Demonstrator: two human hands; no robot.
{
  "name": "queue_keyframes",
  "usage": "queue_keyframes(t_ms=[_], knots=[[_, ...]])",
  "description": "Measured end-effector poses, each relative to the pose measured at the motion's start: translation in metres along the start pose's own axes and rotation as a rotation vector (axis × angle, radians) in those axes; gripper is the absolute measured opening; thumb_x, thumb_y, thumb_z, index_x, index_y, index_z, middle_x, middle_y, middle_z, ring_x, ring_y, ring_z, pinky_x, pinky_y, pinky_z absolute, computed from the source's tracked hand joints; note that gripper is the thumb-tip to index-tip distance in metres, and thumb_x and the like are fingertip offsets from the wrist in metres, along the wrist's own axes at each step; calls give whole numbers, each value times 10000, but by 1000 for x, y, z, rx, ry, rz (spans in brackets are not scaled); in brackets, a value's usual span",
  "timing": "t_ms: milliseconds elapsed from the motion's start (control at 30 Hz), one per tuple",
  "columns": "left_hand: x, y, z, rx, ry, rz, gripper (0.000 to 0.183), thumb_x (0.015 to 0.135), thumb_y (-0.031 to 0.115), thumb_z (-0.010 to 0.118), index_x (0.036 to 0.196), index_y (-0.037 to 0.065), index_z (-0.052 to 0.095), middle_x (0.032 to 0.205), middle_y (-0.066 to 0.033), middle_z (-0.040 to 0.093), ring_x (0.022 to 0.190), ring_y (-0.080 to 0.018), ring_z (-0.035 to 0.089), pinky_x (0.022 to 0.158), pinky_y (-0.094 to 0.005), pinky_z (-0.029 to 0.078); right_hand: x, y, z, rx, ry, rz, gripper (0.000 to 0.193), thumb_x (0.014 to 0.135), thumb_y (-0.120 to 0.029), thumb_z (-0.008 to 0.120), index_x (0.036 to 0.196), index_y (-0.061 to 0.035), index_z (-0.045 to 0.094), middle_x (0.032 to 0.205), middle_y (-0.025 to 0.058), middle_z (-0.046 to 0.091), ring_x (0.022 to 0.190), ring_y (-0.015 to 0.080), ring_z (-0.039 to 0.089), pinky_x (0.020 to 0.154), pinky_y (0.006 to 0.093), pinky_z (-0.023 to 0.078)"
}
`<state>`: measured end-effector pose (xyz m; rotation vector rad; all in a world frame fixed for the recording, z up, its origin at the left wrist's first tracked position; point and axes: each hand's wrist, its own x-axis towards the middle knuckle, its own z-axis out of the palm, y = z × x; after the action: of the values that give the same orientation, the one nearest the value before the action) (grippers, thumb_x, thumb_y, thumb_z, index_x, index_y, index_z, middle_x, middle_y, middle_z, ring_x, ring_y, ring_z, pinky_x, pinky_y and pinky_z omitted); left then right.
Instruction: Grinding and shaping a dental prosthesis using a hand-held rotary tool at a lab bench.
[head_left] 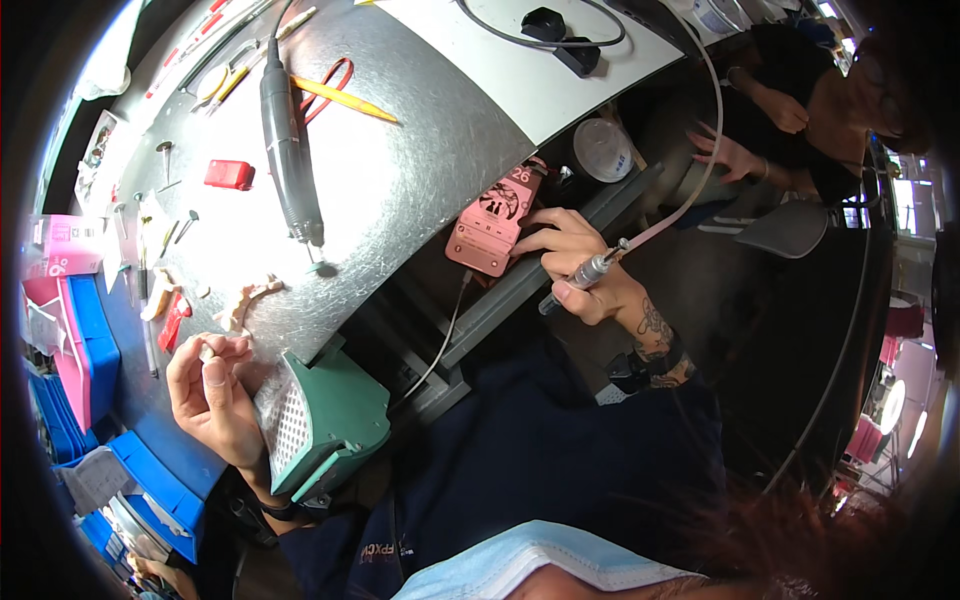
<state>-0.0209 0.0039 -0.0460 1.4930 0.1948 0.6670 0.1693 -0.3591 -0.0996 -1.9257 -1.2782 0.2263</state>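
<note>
My left hand (215,395) pinches a small whitish piece (207,353) between thumb and fingertips, at the near edge of the metal bench. Close beside its wrist is a green box-shaped fixture (340,415) with a white perforated face. My right hand (590,270) is wrapped round a slim metal handpiece (583,277), from which a pinkish hose (680,210) runs up and away. Its outstretched fingers reach the right edge of a phone (495,222) with a lit pink screen. A grey rotary handpiece (290,140) with a small tip lies on the bench, away from both hands.
Several small rotary bits, a red block (229,174), a yellow pointed tool (345,98) and beige scraps (250,300) lie on the bench (430,130). Blue bins (160,495) line the left. A white cable (452,335) hangs from the phone. Another person's hand (728,155) shows at far right.
</note>
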Motion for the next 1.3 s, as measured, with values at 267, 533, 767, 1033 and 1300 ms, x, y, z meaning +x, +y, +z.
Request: queue_keyframes(t_ms=[267, 533, 767, 1033, 1300], knots=[[0, 2, 0, 13, 11, -1, 257, 925, 9, 510, 1176, -44, 522, 1004, -156, 607, 898, -246, 637, 773, -326, 530, 1, -2, -2, -21, -11, 3, 309, 681, -308, 489, 578, -17, 477, 1041, 135, 620, 1065, 337, 493, 872, 437, 370], [-1, 3, 3, 8, -2, 1, 259, 927, 13, 510, 1179, -45, 522, 997, -159, 608, 908, -249, 634, 786, -329, 521, -1, -1, 1, -38, -2, 3, 318, 690, -316, 492, 579, -18, 481, 1034, 138, 618, 1059, 339, 492, 877, 444, 367], [3, -1, 3, 7, 5, -5, 263, 922, 7, 512, 1180, -40, 522, 1000, -158, 607, 908, -245, 631, 788, -328, 519, 3, -1, -2, -59, 13, -2, 319, 715, -317, 486, 598, -20, 487, 1017, 158, 619, 1022, 344, 509, 894, 454, 365], [5, 5, 13, 25, 154, 10, 204, 863, -63, 561, 1064, -33, 543, 965, -154, 613, 818, -208, 645, 736, -329, 554, 22, -39, 21, 982, 453, 195, 517, 970, -536, 321, 966, -35, 453, 909, 179, 570, 735, 175, 563, 657, 280, 478], [-2, 15, 17, -110, 45, -39, 225, 839, -103, 600, 1047, -57, 530, 961, -187, 649, 887, -271, 673, 803, -372, 564, 121, -106, 46, 1555, 316, -32, 286, 991, -331, 440, 1115, -76, 404, 1053, 263, 572, 791, 315, 658, 665, 382, 572]])
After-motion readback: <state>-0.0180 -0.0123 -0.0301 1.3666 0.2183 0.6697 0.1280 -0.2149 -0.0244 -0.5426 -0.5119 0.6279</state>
